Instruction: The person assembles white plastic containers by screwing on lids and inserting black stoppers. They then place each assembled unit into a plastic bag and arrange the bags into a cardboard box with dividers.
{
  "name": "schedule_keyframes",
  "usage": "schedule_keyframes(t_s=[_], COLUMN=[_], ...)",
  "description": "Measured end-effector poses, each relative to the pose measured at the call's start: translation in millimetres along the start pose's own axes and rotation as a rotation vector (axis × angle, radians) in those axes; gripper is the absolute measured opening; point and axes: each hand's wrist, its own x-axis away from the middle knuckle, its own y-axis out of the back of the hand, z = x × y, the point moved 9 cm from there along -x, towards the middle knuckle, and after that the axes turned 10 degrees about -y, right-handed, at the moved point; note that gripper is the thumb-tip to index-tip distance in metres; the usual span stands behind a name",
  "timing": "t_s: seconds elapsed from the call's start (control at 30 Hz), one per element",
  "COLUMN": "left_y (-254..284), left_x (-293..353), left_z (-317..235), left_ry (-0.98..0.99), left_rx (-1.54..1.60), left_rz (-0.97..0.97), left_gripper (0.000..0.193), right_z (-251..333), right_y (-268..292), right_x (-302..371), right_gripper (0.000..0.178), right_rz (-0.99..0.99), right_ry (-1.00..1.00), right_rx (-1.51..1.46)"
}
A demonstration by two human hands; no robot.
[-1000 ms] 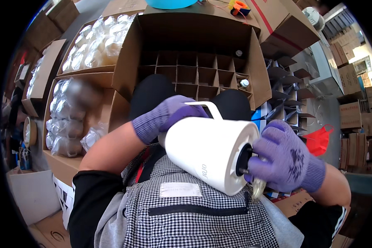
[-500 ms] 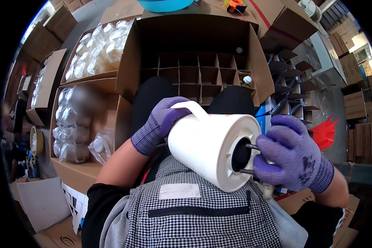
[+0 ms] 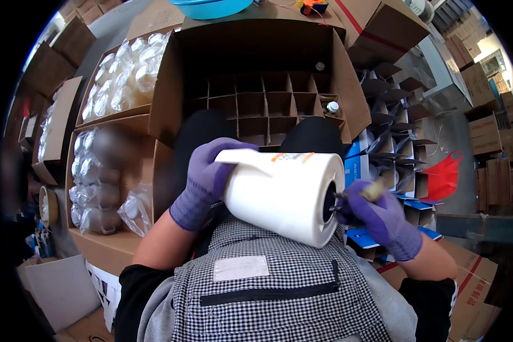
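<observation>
A white jug with a side handle lies tilted across my lap, its base toward the right. My left hand, in a purple knit glove, grips its left end by the handle. My right hand, gloved alike, closes around a two-pronged metal tool with a pale, blurred handle. The prongs reach the dark round opening in the jug's base; how deep they go I cannot tell. An orange label shows on the jug's upper side.
Ahead stands a divided carton with two white-capped bottles at its right side. Left are cartons of plastic-wrapped containers. Cardboard dividers and a red bag lie to the right; a blue basin sits beyond.
The jug has rolled, bringing its orange label into view and turning its base away from me. My right hand has twisted and moved slightly left with the tool, whose handle now shows.
</observation>
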Motion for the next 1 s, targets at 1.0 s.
schedule_keyframes(t_s=[1.0], left_y=[2], left_x=[5], left_z=[56], left_ry=[0.255], left_rx=[0.260], left_rz=[-0.445], left_gripper=[0.029], right_z=[-52], right_y=[135], right_x=[-151], right_gripper=[0.018], right_rz=[-0.572], right_ry=[0.169], right_rx=[0.556])
